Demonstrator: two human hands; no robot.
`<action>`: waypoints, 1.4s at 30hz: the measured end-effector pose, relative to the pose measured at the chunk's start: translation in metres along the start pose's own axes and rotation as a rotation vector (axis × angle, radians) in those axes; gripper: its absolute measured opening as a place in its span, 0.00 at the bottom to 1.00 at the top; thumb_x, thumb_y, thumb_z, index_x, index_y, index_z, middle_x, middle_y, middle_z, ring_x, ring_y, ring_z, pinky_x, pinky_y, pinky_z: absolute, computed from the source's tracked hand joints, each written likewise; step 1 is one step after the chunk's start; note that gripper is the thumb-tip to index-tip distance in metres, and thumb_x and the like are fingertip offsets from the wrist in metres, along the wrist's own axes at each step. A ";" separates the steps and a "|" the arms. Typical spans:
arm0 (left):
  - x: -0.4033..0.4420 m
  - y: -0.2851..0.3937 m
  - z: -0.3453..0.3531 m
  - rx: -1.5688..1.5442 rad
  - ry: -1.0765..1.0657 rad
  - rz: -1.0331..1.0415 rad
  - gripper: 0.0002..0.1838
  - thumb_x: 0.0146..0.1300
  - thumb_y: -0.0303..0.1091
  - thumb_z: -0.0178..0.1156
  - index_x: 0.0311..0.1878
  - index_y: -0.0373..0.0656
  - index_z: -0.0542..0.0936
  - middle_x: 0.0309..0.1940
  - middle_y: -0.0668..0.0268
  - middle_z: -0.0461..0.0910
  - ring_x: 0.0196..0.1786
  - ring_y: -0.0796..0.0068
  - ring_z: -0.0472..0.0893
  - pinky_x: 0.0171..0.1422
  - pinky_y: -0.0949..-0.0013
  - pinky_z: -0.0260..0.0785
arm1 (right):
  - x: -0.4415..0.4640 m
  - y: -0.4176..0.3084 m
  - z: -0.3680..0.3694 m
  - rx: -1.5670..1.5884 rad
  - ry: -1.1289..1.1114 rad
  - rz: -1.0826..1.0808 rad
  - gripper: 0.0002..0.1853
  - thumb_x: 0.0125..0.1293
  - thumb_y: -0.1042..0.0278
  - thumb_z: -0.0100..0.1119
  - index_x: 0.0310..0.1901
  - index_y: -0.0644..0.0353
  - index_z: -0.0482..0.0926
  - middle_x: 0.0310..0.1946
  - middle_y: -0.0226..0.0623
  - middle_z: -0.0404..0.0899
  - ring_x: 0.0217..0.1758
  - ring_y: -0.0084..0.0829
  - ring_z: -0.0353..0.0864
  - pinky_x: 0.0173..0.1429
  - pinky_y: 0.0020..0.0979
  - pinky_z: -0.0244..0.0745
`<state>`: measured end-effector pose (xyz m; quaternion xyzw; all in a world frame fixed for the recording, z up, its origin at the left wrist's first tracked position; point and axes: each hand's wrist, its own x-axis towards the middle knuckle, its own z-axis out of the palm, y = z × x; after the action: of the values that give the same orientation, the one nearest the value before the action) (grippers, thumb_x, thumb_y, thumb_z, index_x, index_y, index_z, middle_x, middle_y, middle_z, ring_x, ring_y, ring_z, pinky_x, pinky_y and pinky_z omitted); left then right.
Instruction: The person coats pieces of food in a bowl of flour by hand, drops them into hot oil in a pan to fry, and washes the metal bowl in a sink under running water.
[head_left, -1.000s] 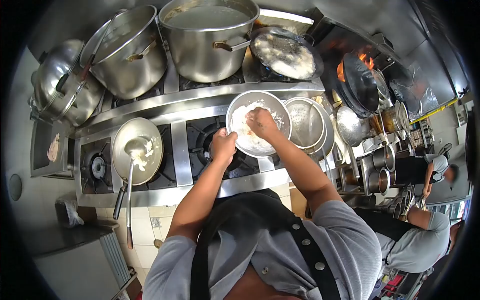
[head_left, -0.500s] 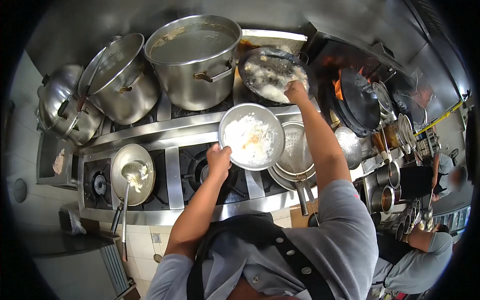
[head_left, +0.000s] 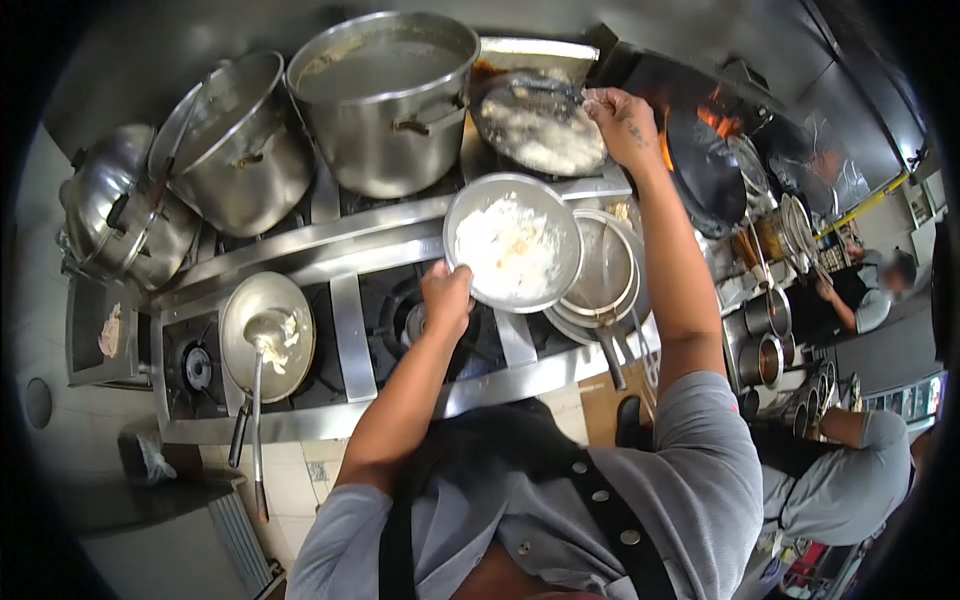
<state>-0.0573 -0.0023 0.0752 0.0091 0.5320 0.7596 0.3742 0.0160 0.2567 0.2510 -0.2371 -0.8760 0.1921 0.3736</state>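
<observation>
My left hand [head_left: 447, 297] grips the rim of a metal bowl [head_left: 568, 222] at its lower left, thumb over the edge. White powder [head_left: 508, 250] with a small orange-brown patch lies in the bowl. At the right edge of a dark wok [head_left: 545, 125], my right hand [head_left: 622, 118] is raised with its fingers pressed together; what they hold, if anything, is too small to make out. Pale pieces bubble in the oil of that wok.
Large steel pots [head_left: 385, 150] line the back left. A pan [head_left: 240, 355] with a ladle rests at the left burner. Strainers [head_left: 603, 265] sit right of the bowl. Flames rise near a black wok [head_left: 705, 170]. Two people [head_left: 850, 480] stand at the right.
My right hand has gone from inside the bowl to over the wok, then to its right edge. My left hand keeps its grip on the bowl. The camera view has shifted.
</observation>
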 end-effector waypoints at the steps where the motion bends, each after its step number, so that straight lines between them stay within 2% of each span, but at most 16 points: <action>1: -0.003 0.000 -0.003 0.003 -0.003 -0.001 0.07 0.49 0.23 0.52 0.34 0.39 0.74 0.20 0.71 0.71 0.14 0.84 0.64 0.13 0.78 0.49 | -0.017 -0.027 -0.003 0.034 -0.027 -0.022 0.10 0.56 0.69 0.57 0.38 0.64 0.80 0.31 0.50 0.80 0.34 0.38 0.82 0.39 0.31 0.74; 5: -0.010 0.006 -0.012 -0.037 -0.053 0.001 0.06 0.49 0.22 0.52 0.32 0.38 0.73 0.21 0.70 0.72 0.14 0.85 0.64 0.13 0.78 0.51 | -0.075 -0.072 0.018 0.041 -0.353 -0.084 0.11 0.56 0.68 0.58 0.41 0.59 0.80 0.35 0.46 0.81 0.39 0.39 0.81 0.44 0.33 0.74; 7: -0.015 0.008 -0.016 -0.085 -0.105 0.031 0.05 0.49 0.21 0.52 0.32 0.38 0.73 0.21 0.69 0.73 0.13 0.85 0.64 0.12 0.78 0.51 | -0.098 -0.069 0.047 -0.180 -0.601 -0.106 0.12 0.57 0.69 0.54 0.44 0.54 0.80 0.39 0.43 0.80 0.43 0.39 0.79 0.45 0.37 0.74; 9: -0.019 0.008 -0.022 -0.091 -0.114 0.038 0.05 0.49 0.21 0.51 0.31 0.38 0.73 0.21 0.68 0.74 0.13 0.85 0.64 0.11 0.78 0.51 | -0.130 -0.056 0.080 -0.507 -0.651 -0.210 0.12 0.59 0.70 0.49 0.42 0.56 0.79 0.41 0.44 0.78 0.45 0.40 0.79 0.46 0.38 0.75; 12: -0.022 0.011 -0.033 -0.104 -0.130 0.035 0.05 0.49 0.21 0.52 0.30 0.37 0.73 0.20 0.68 0.73 0.12 0.85 0.64 0.11 0.78 0.51 | -0.163 -0.042 0.105 -0.678 -0.710 -0.256 0.09 0.59 0.67 0.54 0.39 0.59 0.77 0.41 0.45 0.76 0.43 0.46 0.77 0.47 0.43 0.72; 15: -0.021 0.009 -0.046 -0.106 -0.128 0.018 0.06 0.48 0.21 0.51 0.32 0.37 0.73 0.21 0.68 0.73 0.13 0.85 0.65 0.12 0.78 0.51 | -0.167 -0.045 0.098 -0.554 -0.740 -0.132 0.07 0.59 0.66 0.52 0.34 0.61 0.76 0.39 0.47 0.77 0.41 0.45 0.77 0.46 0.42 0.72; 19: -0.022 0.011 -0.053 -0.020 -0.123 -0.018 0.10 0.48 0.22 0.50 0.36 0.38 0.73 0.23 0.69 0.73 0.15 0.85 0.65 0.13 0.79 0.50 | -0.155 -0.069 0.074 -0.027 -0.541 0.225 0.11 0.59 0.65 0.51 0.33 0.64 0.79 0.28 0.46 0.79 0.32 0.38 0.80 0.38 0.35 0.73; 20: -0.022 0.011 -0.053 0.005 -0.123 -0.022 0.10 0.48 0.22 0.50 0.37 0.38 0.73 0.23 0.69 0.73 0.15 0.85 0.65 0.13 0.78 0.50 | -0.160 -0.051 0.078 0.137 -0.654 0.258 0.11 0.56 0.65 0.55 0.35 0.64 0.79 0.26 0.47 0.79 0.29 0.37 0.79 0.37 0.34 0.72; 24: -0.020 0.011 -0.048 0.016 -0.133 -0.031 0.11 0.48 0.22 0.50 0.37 0.37 0.73 0.23 0.69 0.73 0.16 0.85 0.66 0.13 0.79 0.50 | -0.160 -0.046 0.079 0.070 -0.409 0.274 0.10 0.54 0.68 0.57 0.35 0.64 0.80 0.28 0.46 0.80 0.32 0.35 0.80 0.38 0.32 0.72; 28: -0.010 0.014 -0.027 0.003 -0.146 0.002 0.11 0.47 0.22 0.51 0.37 0.37 0.73 0.23 0.69 0.73 0.15 0.85 0.65 0.13 0.79 0.50 | -0.159 -0.034 0.076 0.063 -0.587 0.249 0.13 0.52 0.64 0.61 0.37 0.63 0.80 0.28 0.45 0.80 0.31 0.34 0.80 0.39 0.31 0.72; 31: 0.003 0.012 -0.008 0.004 -0.138 0.009 0.09 0.47 0.22 0.51 0.35 0.38 0.72 0.22 0.70 0.72 0.16 0.85 0.65 0.13 0.79 0.50 | -0.135 0.000 0.074 0.486 -0.500 0.341 0.12 0.53 0.64 0.62 0.36 0.63 0.80 0.27 0.39 0.81 0.30 0.27 0.78 0.38 0.29 0.72; 32: 0.007 0.011 -0.001 -0.003 -0.130 0.013 0.09 0.47 0.22 0.51 0.34 0.39 0.72 0.22 0.70 0.72 0.16 0.85 0.65 0.13 0.79 0.50 | -0.119 0.012 0.068 0.330 -0.428 0.259 0.09 0.55 0.67 0.62 0.34 0.63 0.80 0.27 0.32 0.80 0.29 0.20 0.74 0.35 0.25 0.71; 33: 0.012 0.010 0.006 -0.008 -0.122 0.018 0.08 0.47 0.22 0.51 0.34 0.39 0.72 0.22 0.70 0.72 0.16 0.85 0.65 0.13 0.79 0.50 | -0.103 0.009 0.057 0.564 -0.362 0.272 0.06 0.55 0.70 0.61 0.32 0.62 0.80 0.27 0.29 0.80 0.29 0.19 0.75 0.33 0.24 0.71; 36: 0.023 0.007 0.023 -0.002 -0.083 0.030 0.08 0.47 0.22 0.52 0.34 0.39 0.71 0.22 0.70 0.71 0.16 0.84 0.65 0.13 0.78 0.50 | -0.045 0.027 0.040 0.623 -0.183 0.337 0.06 0.54 0.71 0.60 0.31 0.63 0.79 0.25 0.28 0.79 0.27 0.18 0.74 0.29 0.23 0.70; 37: 0.025 0.006 0.027 0.003 -0.067 0.033 0.08 0.47 0.22 0.52 0.34 0.39 0.71 0.22 0.70 0.71 0.16 0.84 0.65 0.13 0.78 0.50 | -0.027 0.041 0.039 0.629 -0.148 0.306 0.06 0.54 0.71 0.60 0.31 0.64 0.79 0.25 0.27 0.80 0.27 0.15 0.74 0.29 0.22 0.70; 42: 0.028 0.003 0.033 0.022 0.063 0.022 0.07 0.47 0.23 0.52 0.32 0.39 0.72 0.21 0.70 0.72 0.15 0.84 0.64 0.13 0.78 0.50 | 0.024 0.109 0.072 -0.059 -0.065 0.249 0.08 0.53 0.67 0.58 0.29 0.64 0.78 0.24 0.44 0.79 0.28 0.36 0.80 0.33 0.34 0.73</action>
<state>-0.0654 0.0397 0.0807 -0.0049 0.5515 0.7578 0.3486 -0.0231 0.3475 0.1618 -0.3485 -0.8567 0.2189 0.3109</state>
